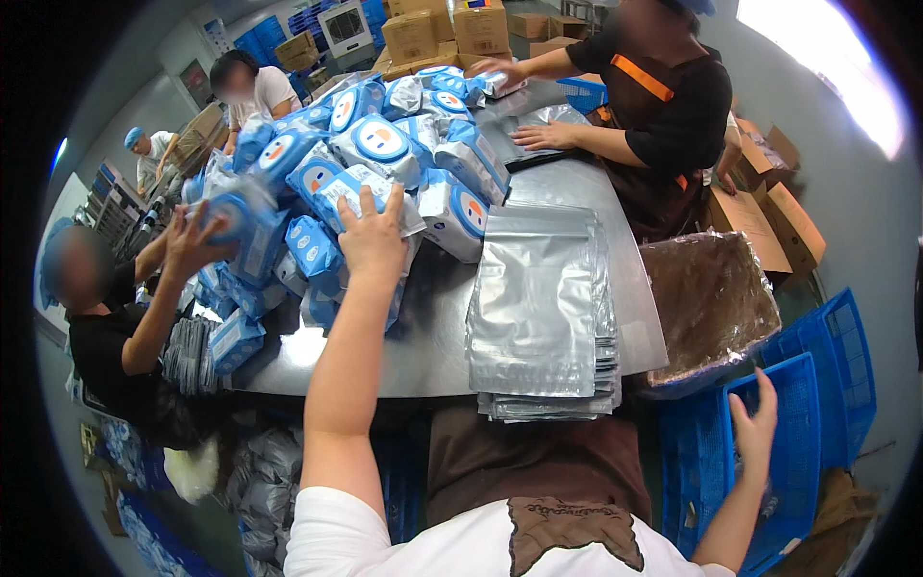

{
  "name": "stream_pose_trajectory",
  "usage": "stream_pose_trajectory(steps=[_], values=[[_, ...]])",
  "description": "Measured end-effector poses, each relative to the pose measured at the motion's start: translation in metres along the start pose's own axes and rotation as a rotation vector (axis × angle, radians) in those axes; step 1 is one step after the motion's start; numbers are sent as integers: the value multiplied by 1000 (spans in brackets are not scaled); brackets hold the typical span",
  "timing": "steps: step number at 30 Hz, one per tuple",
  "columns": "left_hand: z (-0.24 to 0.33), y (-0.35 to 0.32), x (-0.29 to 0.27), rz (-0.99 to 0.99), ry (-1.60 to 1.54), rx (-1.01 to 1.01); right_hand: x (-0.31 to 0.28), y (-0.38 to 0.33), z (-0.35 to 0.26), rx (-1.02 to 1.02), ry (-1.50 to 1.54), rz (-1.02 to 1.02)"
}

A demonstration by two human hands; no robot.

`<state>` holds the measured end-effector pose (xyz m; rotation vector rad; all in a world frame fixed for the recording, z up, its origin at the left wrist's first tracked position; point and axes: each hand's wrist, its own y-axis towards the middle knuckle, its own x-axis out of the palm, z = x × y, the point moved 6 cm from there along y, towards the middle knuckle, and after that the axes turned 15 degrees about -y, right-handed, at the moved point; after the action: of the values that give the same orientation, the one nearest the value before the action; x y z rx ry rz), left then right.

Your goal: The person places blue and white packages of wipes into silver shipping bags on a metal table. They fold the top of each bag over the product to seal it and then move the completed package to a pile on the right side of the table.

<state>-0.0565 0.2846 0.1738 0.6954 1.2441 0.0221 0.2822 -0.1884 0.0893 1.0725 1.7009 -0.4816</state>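
Observation:
A large heap of blue-and-white soft packets, looking like wet-wipe packs (pixel 380 139), covers the far left part of the metal table. My left hand (pixel 373 231) reaches into its near side, fingers spread and resting on one packet (pixel 336 188). No grip around that packet shows. Out to the right, my right hand (pixel 755 418) is in the air above a blue plastic crate (pixel 808 413), fingers apart and nothing in it. In front of me, a stack of flat silver foil bags (pixel 534 298) lies at the table's near edge.
Across the table, a co-worker's hand (pixel 543 135) rests on silver bags. At left, another person's hands (pixel 187 240) hold a motion-blurred packet. A plastic-lined box (pixel 711 303) stands beside the table's right edge (pixel 635 327). Cardboard cartons (pixel 433 34) are piled behind.

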Motion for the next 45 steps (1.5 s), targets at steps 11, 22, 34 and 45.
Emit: stream_pose_trajectory(steps=[11,22,34,45], values=[[-44,-63,-37,-162,-2108,-490,38,2,-235,-937,550,62],[-13,-114,58,-91,-1195,110,100,-28,-240,-850,61,-134],[24,-178,46,-78,-505,579,103,-34,-181,146,1576,-817],[81,-145,2,-746,-1232,359,67,-85,-192,-410,674,-331]])
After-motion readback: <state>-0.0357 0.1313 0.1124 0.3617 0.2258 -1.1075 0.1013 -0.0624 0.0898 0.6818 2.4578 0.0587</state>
